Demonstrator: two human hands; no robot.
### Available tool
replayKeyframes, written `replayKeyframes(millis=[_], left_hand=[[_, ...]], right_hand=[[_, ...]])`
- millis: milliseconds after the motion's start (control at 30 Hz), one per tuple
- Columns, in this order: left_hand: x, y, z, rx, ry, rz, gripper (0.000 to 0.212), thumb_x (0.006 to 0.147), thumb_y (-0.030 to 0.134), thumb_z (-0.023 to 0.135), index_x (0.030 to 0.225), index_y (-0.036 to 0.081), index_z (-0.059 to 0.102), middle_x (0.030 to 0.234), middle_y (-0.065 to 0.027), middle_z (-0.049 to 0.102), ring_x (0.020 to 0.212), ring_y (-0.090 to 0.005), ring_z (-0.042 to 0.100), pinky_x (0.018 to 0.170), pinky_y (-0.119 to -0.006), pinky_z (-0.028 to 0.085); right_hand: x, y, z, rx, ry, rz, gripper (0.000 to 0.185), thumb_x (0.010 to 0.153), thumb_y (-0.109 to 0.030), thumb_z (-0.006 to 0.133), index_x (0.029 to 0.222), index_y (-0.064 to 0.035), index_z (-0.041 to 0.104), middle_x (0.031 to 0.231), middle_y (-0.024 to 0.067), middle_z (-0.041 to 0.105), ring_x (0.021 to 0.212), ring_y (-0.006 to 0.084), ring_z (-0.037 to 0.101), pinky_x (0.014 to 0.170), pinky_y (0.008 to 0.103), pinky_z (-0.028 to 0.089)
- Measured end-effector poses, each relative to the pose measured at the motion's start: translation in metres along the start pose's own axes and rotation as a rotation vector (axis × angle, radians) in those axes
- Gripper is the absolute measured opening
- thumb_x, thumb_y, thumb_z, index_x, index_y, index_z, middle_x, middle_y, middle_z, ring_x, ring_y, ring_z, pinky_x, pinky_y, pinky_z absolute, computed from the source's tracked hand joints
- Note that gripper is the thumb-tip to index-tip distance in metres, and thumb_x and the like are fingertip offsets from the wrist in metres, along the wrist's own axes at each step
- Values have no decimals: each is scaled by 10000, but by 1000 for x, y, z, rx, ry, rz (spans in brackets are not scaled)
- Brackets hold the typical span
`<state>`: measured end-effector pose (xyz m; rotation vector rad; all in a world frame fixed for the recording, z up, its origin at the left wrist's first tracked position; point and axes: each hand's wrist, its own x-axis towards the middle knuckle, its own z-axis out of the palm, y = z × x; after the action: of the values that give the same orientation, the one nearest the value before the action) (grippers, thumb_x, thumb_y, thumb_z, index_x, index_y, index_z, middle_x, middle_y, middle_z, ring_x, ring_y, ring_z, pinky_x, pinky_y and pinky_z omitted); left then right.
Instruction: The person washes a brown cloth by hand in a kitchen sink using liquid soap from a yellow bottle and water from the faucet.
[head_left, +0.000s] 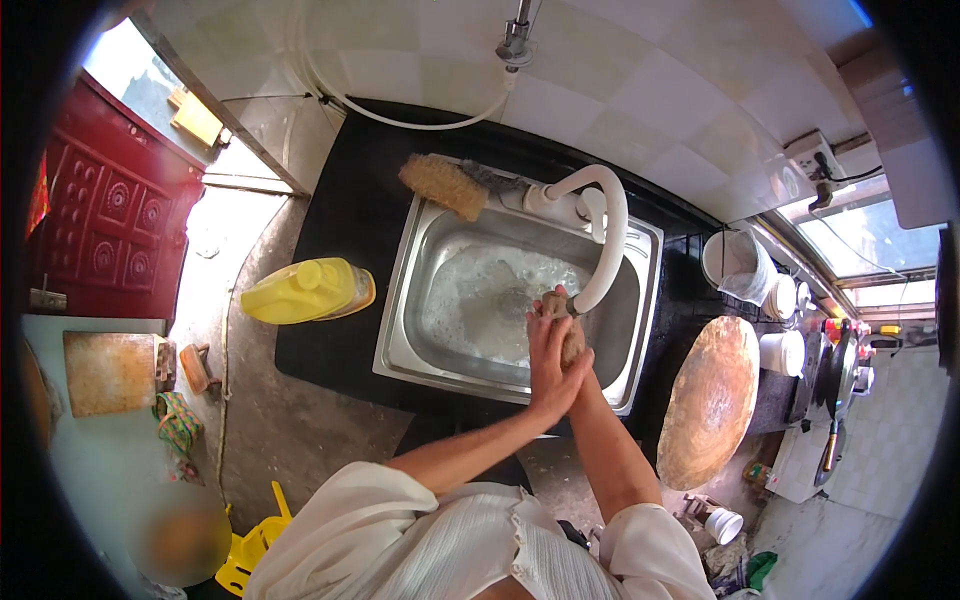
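Note:
My left hand (553, 367) lies over a lumpy brown object (572, 341) at the right side of a stainless-steel sink (394, 330). My right hand (587, 366) is beneath it, mostly hidden by the object and my left hand. Both hands hold the object between them, just under the mouth of a curved white faucet (616, 217). Whether it is a cloth, a root or something else, I cannot tell. Cloudy, foamy water (480, 300) fills the basin's bottom. On the back-left rim rests a shaggy tan scrubber or cloth (444, 186), with a dark grey one (491, 177) beside it.
A yellow plastic jug (307, 290) lies on the black counter (337, 202) to the left. Right of the sink are a round wooden board (709, 405), a white bucket (739, 262) and a white container (781, 354). A yellow plastic chair (251, 551) stands on the floor at lower left.

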<state>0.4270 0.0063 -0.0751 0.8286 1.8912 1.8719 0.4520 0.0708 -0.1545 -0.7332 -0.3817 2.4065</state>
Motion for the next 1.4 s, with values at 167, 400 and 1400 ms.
replayKeyframes(millis=[167,400,1400], left_hand=[[63,-140,-22,384,-106,-210,332,800,294,536,998,29,567,1041,-124,564,998,-252,521,864,-336,409],[47,-99,-13,177,-197,-466,341,794,289,552,859,-45,570,843,-226,576,777,-352,558,756,-386,430],[45,-80,-5,-433,-36,-484,451,782,233,532,1180,27,478,1205,-174,452,1110,-295,443,971,-356,307]], right_hand=[[-17,5,24,-374,8,-3,456,865,-183,468,1289,-58,355,1288,61,426,1165,219,425,987,375,337],[-17,-13,4,-26,131,364,478,787,-215,525,1251,-146,434,1264,89,455,1163,265,431,998,432,301],[8,3,15,-691,-88,-136,486,912,-293,415,1333,-88,285,1251,56,423,1131,177,427,988,303,313]])
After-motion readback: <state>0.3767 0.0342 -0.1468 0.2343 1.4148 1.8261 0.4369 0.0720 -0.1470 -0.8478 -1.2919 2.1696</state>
